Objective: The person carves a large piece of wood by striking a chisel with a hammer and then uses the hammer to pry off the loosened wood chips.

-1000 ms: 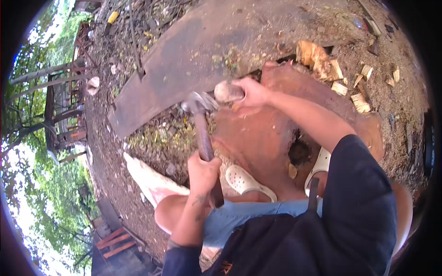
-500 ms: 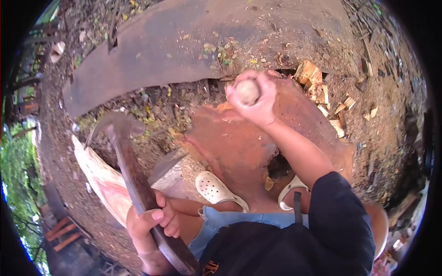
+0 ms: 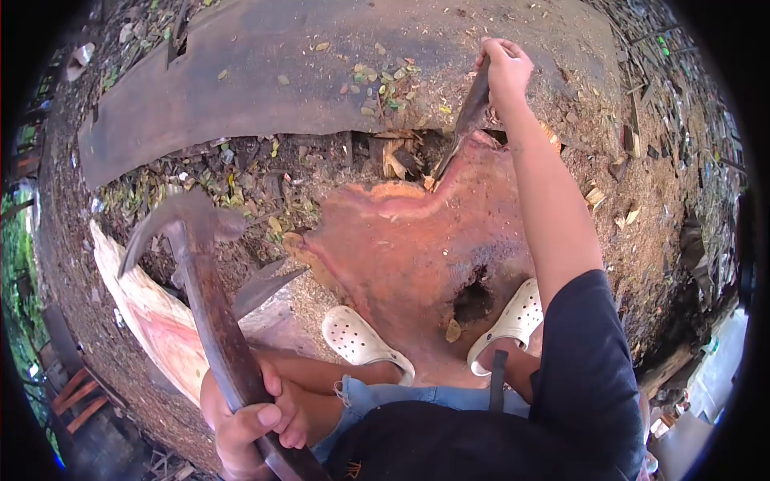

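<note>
My left hand [image 3: 255,421] is wrapped round the thick wooden handle of an adze [image 3: 210,309], held upright at the lower left. Its curved metal head points to the left. My right hand [image 3: 507,70] reaches far out and is closed on a long dark-bladed tool [image 3: 472,108]. That tool slants down to the left, its tip at the notched far edge of a broad reddish wood slab [image 3: 417,248]. Pale splintered wood [image 3: 393,159] lies just left of the tip.
Two white clogs [image 3: 365,341] are on my feet at the slab's near side, by a dark hole [image 3: 473,303]. A pale split log [image 3: 152,313] lies at left. Beyond the slab stretches a flat dark sheet [image 3: 265,88] with leaves. Wood chips [image 3: 595,196] are scattered at right.
My right hand has moved up and to the right, and its tool has swung from pointing its round butt at me to slanting onto the slab's edge. The left hand keeps its hold.
</note>
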`<state>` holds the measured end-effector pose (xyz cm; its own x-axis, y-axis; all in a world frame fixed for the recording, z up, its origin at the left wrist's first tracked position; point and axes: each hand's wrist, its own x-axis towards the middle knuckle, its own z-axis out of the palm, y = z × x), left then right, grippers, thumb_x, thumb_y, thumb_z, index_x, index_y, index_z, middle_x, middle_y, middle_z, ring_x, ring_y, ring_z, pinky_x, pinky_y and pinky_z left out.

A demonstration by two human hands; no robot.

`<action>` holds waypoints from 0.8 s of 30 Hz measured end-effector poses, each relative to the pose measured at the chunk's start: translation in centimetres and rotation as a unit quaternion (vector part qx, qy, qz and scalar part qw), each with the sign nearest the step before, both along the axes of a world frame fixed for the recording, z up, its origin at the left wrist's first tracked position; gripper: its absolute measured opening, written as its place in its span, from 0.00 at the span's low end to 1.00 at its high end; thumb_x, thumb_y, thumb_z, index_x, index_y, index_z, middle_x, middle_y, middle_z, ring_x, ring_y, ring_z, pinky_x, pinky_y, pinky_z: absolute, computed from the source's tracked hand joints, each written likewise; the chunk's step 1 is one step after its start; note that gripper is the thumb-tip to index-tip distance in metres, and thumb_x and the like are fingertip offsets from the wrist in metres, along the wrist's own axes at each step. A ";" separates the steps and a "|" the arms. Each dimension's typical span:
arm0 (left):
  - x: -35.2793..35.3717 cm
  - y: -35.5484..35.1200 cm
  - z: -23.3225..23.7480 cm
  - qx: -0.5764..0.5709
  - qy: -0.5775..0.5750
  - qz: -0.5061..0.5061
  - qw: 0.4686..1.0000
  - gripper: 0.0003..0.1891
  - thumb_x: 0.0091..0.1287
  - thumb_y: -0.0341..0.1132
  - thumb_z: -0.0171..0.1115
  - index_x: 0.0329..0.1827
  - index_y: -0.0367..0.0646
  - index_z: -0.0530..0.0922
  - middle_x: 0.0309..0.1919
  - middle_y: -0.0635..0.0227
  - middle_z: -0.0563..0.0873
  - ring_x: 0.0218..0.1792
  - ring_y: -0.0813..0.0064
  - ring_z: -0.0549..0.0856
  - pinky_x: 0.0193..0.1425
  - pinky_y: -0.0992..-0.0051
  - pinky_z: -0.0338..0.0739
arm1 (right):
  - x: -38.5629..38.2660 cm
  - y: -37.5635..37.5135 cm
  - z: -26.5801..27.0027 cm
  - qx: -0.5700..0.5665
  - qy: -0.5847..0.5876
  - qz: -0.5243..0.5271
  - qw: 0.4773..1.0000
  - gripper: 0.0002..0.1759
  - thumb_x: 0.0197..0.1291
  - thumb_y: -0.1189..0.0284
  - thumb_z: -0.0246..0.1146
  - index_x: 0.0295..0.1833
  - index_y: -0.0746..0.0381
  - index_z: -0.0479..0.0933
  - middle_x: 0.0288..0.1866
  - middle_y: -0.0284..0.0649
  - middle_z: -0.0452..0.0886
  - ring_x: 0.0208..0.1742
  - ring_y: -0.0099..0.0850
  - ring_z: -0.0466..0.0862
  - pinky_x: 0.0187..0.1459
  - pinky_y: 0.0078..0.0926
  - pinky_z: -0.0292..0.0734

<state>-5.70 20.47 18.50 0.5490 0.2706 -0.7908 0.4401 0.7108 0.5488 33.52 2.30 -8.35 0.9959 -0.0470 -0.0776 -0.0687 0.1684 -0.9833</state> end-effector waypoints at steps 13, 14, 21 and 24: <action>-0.4 -1.1 0.6 0.042 -0.009 0.006 0.999 0.16 0.52 0.32 0.60 0.40 0.36 0.65 0.16 0.69 0.65 0.11 0.78 0.66 0.13 0.76 0.66 | -13.2 0.3 6.5 -0.062 -0.119 0.016 0.991 0.11 0.52 0.76 0.67 0.39 0.62 0.71 0.33 0.34 0.77 0.33 0.21 0.78 0.37 0.18 0.78; -0.2 -1.5 0.8 0.045 0.000 0.008 0.999 0.16 0.51 0.31 0.62 0.39 0.35 0.66 0.16 0.66 0.67 0.11 0.76 0.68 0.14 0.76 0.68 | -13.5 -0.5 6.3 -0.072 -0.092 0.084 0.990 0.11 0.52 0.75 0.67 0.38 0.62 0.72 0.32 0.33 0.77 0.33 0.20 0.78 0.37 0.18 0.77; 0.1 -4.0 0.5 0.222 0.023 -0.202 0.954 0.14 0.54 0.25 0.66 0.38 0.34 0.68 0.21 0.64 0.78 0.18 0.77 0.79 0.22 0.79 0.73 | -16.1 -1.3 4.4 -0.057 0.011 0.136 0.989 0.08 0.53 0.74 0.68 0.37 0.64 0.77 0.30 0.30 0.81 0.31 0.17 0.78 0.36 0.20 0.75; 1.2 -5.4 0.4 0.261 0.042 -0.270 0.926 0.16 0.51 0.26 0.66 0.39 0.33 0.70 0.21 0.67 0.77 0.18 0.78 0.79 0.24 0.79 0.75 | -17.8 -0.2 0.4 -0.089 -0.099 0.113 0.985 0.17 0.44 0.72 0.71 0.42 0.65 0.79 0.34 0.42 0.82 0.36 0.34 0.83 0.40 0.29 0.77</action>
